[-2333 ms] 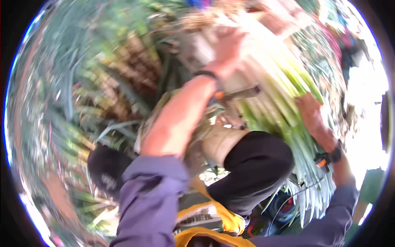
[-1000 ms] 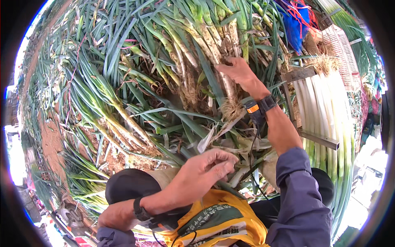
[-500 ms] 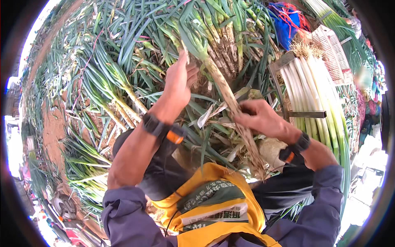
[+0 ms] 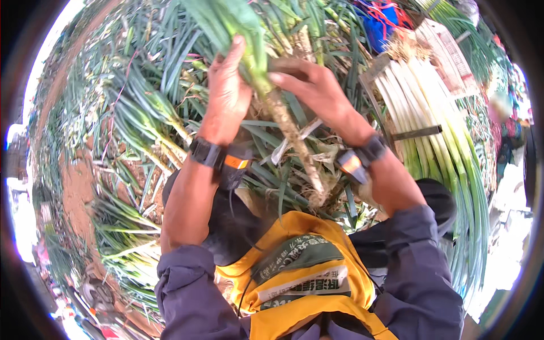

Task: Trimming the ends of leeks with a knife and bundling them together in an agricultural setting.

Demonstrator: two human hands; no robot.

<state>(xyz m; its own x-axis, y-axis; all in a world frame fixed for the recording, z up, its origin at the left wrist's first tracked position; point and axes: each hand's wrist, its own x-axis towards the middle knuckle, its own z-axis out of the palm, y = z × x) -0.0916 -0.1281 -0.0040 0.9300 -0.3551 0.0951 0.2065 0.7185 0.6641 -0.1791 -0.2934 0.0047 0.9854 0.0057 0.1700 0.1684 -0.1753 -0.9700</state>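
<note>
The left hand stands nearly upright over the middle of the scene, its thumb pointing to the far side and laid along the leaves of a leek; it is closed round the leek where green meets stalk, though the fingers behind are mostly hidden. The left forearm rises almost straight from the near side, with a black band on the wrist.

The right hand comes in from the right at a slant, wrist low and knuckles raised. Its fingers are bent and its thumb reaches left to the stalk's edge, just below the left hand's grip (blur there means I cannot tell whether it pinches the leek or merely touches it).

The leek itself hangs tilted between the forearms, leaves far and slightly left, roots near and right, above loose scraps.

Just to the right, a bundle of pale stalks lies in a metal frame, roots to the far side and green tops bending near. Beyond it are a white crate and a blue bag.

On the left, more leeks lie slantwise over brown soil. Nearest of all, a yellow apron covers the lap.
</note>
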